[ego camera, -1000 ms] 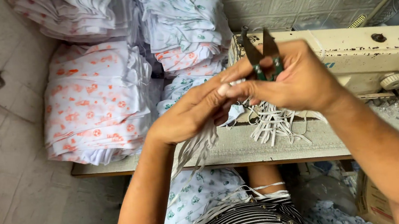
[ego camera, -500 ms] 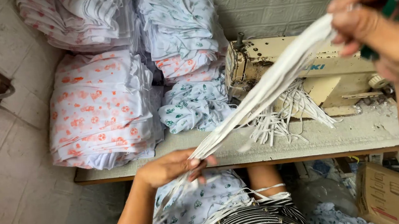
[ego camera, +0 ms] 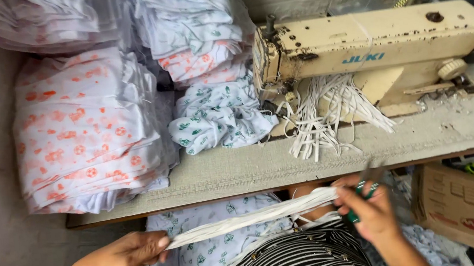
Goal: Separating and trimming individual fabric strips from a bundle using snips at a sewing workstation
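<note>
Since half a second ago the right hand (ego camera: pixel 375 215) has dropped from high above the sewing machine (ego camera: pixel 369 49) to below the front edge of the sewing table (ego camera: pixel 310 163), and the bundle of white elastic strips (ego camera: pixel 252 218) now stretches almost level across the lap. The left hand (ego camera: pixel 129 253) is closed, pinching the bundle's left end; the right hand is closed on the other end, with green-handled thread snips (ego camera: pixel 366 187) caught in the same fist. The blades sit just beside the taut strips and the fingers, so a slip could nick either. More loose elastic (ego camera: pixel 329 114) lies under the machine's arm, beside stacked printed garments (ego camera: pixel 87 128)
</note>
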